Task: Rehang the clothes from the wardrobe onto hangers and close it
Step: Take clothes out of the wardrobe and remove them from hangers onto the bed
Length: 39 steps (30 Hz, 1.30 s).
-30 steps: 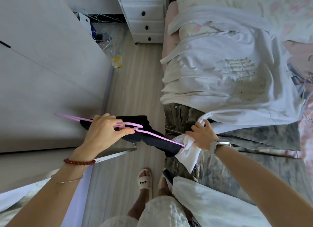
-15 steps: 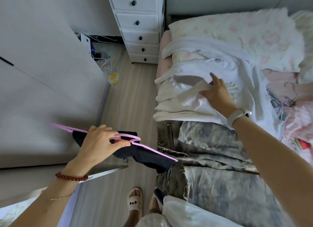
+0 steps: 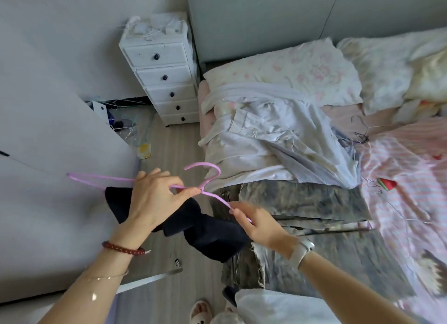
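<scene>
A pink wire hanger [image 3: 207,175] is held above the floor beside the bed, a black garment [image 3: 208,232] hanging from it. My left hand [image 3: 154,198] pinches the hanger at its neck, below the hook. My right hand [image 3: 258,223] grips the hanger's right arm near its end, over the black cloth. White garments [image 3: 254,140] lie piled on the bed, with washed-out grey jeans [image 3: 302,200] spread in front of them. The wardrobe door [image 3: 55,178] stands at my left.
A white chest of drawers [image 3: 167,82] stands at the head of the bed. Bare wire hangers [image 3: 362,130] lie on the pink striped sheet [image 3: 406,178]. Clutter with more hangers [image 3: 125,128] sits on the wood floor by the chest. My slippered feet [image 3: 200,311] are below.
My right hand left the white clothes on the bed and came back to take the hanger's right arm. The left hand turned the hanger so its hook points up.
</scene>
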{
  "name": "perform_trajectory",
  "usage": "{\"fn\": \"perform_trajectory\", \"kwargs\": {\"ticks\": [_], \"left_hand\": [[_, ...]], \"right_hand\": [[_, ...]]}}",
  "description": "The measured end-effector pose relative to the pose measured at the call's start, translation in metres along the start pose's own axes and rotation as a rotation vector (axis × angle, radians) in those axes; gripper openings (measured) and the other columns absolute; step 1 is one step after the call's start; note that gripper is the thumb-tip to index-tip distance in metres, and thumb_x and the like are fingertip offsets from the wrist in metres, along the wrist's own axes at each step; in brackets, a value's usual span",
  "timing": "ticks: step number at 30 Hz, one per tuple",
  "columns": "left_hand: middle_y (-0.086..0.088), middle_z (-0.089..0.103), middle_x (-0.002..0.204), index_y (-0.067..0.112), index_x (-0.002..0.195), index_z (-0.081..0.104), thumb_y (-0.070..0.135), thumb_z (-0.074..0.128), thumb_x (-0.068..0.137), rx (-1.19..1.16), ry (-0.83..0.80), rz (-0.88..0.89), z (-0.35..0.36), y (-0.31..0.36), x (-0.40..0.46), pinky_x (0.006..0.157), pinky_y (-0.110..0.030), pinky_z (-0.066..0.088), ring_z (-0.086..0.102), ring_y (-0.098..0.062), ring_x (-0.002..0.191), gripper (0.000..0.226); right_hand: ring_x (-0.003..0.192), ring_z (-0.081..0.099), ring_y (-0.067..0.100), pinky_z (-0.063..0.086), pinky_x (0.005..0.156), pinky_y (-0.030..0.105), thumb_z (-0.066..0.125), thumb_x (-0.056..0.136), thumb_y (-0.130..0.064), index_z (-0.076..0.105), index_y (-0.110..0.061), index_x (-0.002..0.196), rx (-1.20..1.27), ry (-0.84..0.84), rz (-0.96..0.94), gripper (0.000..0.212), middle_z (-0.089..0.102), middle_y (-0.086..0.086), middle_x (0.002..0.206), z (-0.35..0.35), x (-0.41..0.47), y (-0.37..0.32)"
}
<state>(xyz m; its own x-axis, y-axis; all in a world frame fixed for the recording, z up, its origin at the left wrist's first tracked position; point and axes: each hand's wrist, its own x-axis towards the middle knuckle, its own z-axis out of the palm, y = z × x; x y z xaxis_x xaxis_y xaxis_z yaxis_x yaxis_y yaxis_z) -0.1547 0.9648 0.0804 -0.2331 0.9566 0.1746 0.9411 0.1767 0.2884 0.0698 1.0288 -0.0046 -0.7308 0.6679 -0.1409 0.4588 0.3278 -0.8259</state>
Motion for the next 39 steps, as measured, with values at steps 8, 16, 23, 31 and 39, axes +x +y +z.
{"fn": "perform_trajectory", "kwargs": {"ticks": [8, 16, 23, 31, 39], "left_hand": [[0.001, 0.056, 0.055, 0.015, 0.055, 0.066, 0.074, 0.042, 0.072, 0.0, 0.334, 0.263, -0.054, 0.086, 0.055, 0.068, -0.034, 0.026, 0.046, -0.019, 0.062, 0.067], [-0.005, 0.062, 0.066, 0.01, 0.061, 0.066, 0.06, 0.062, 0.07, -0.162, 0.406, 0.496, -0.081, 0.211, 0.121, 0.071, -0.03, 0.024, 0.052, -0.027, 0.071, 0.052], [-0.008, 0.063, 0.1, 0.013, 0.094, 0.069, 0.056, 0.058, 0.081, -0.287, 0.191, 0.616, -0.027, 0.343, 0.142, 0.095, -0.038, 0.033, 0.051, -0.027, 0.1, 0.046], [-0.003, 0.011, 0.155, 0.029, 0.146, 0.018, 0.045, 0.044, 0.091, 0.014, -0.595, 0.527, 0.155, 0.332, 0.083, 0.114, -0.05, 0.008, 0.005, -0.025, 0.142, 0.063], [0.0, -0.006, 0.156, 0.034, 0.146, 0.003, 0.051, 0.038, 0.092, 0.241, -0.806, 0.417, 0.271, 0.268, 0.033, 0.11, -0.058, -0.003, -0.012, -0.028, 0.142, 0.067]], "right_hand": [[0.046, 0.036, 0.007, 0.029, 0.049, 0.017, 0.043, 0.095, -0.017, 0.056, -0.026, 0.09, 0.257, 0.616, -0.041, 0.016, 0.039, -0.014, 0.05, -0.045, -0.037, -0.055], [0.044, 0.032, 0.003, 0.024, 0.045, 0.011, 0.047, 0.094, -0.008, 0.064, -0.027, 0.089, 0.454, 0.89, -0.005, 0.026, 0.044, -0.016, 0.045, -0.147, -0.099, -0.086], [0.037, 0.028, 0.003, 0.022, 0.037, 0.013, 0.048, 0.093, -0.011, 0.066, -0.033, 0.082, 0.466, 1.119, 0.217, 0.03, 0.049, -0.014, 0.043, -0.218, -0.168, -0.036], [0.052, 0.042, 0.012, 0.031, 0.05, 0.021, 0.043, 0.093, -0.004, 0.066, 0.001, 0.096, 0.16, 1.124, 0.673, 0.024, 0.059, 0.012, 0.081, -0.211, -0.21, 0.129], [0.082, 0.06, 0.04, 0.045, 0.066, 0.042, 0.042, 0.094, -0.008, 0.062, -0.002, 0.111, -0.129, 1.102, 0.88, 0.027, 0.066, 0.025, 0.1, -0.236, -0.239, 0.266]]}}
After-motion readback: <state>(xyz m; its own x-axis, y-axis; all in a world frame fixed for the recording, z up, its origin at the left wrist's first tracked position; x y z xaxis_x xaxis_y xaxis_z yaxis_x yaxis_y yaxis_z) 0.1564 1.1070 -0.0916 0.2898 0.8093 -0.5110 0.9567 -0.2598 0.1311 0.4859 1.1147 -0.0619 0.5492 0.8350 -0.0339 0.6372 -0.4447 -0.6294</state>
